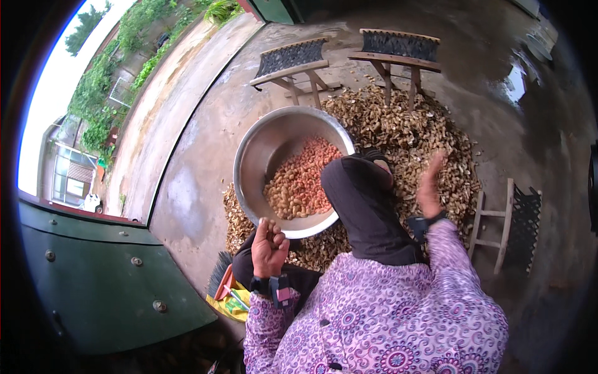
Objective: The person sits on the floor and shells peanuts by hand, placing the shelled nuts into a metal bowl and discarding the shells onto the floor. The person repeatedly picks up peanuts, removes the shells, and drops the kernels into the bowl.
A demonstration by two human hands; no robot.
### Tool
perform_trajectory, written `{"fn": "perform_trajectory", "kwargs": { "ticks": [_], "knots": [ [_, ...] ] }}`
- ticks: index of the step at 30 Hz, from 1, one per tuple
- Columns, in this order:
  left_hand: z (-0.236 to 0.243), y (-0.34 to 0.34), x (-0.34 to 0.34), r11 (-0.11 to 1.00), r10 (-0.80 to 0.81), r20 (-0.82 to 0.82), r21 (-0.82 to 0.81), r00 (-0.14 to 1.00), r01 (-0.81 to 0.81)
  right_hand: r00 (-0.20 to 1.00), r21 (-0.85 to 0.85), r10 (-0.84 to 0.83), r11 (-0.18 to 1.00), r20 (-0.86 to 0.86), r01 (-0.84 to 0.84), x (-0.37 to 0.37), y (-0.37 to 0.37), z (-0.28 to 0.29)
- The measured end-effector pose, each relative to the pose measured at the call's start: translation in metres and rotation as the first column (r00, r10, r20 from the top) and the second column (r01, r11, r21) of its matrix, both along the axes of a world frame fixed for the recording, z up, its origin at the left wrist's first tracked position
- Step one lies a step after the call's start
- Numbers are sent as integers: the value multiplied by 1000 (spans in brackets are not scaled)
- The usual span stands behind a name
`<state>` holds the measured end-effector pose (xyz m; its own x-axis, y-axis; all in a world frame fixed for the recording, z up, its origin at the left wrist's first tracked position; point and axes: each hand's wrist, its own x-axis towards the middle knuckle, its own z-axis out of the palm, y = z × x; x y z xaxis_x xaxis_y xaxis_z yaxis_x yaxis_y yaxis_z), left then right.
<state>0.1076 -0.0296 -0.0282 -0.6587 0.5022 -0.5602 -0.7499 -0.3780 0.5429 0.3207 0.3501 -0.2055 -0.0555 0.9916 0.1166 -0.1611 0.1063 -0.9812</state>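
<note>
A wide metal basin [249,149] stands tilted in front of me. Inside it lie unshelled peanuts [293,196] on the near left and pink shelled peanut kernels [314,163] on the right. At the basin's near rim is my left hand [270,249], palm up with its fingers curled closed; whatever they hold, if anything, is hidden. My right hand [431,187] is raised over a heap of empty peanut shells [398,128], its fingers stretched out and slightly blurred by motion. I see nothing in that hand.
Two low folding stools [293,59] [398,47] stand beyond the heap, and another stool [523,230] lies on its side at the right. A brush [220,274] and a yellow bag [230,307] rest by my left leg, near a green metal door [106,274].
</note>
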Motion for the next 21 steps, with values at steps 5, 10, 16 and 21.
{"fn": "perform_trajectory", "kwargs": {
  "ticks": [5, 10, 16, 21],
  "knots": [
    [27, -20, 3, 994, 108, -44, 10, 993, -108, 737, 47, 158, 967, 657, -249, -154, -93, -38],
    [37, -4, -9, 991, 130, -36, -21, 991, -130, 899, -212, 399, 908, 178, -361, -101, -35, -23],
    [39, 19, -12, 999, 15, -85, -27, 996, -18, 835, -476, 178, 751, -520, -457, -34, -5, 40],
    [38, 24, -7, 1000, -14, -67, -28, 998, 13, 766, -497, 91, 711, -637, -497, -10, -8, 49]
  ]
}}
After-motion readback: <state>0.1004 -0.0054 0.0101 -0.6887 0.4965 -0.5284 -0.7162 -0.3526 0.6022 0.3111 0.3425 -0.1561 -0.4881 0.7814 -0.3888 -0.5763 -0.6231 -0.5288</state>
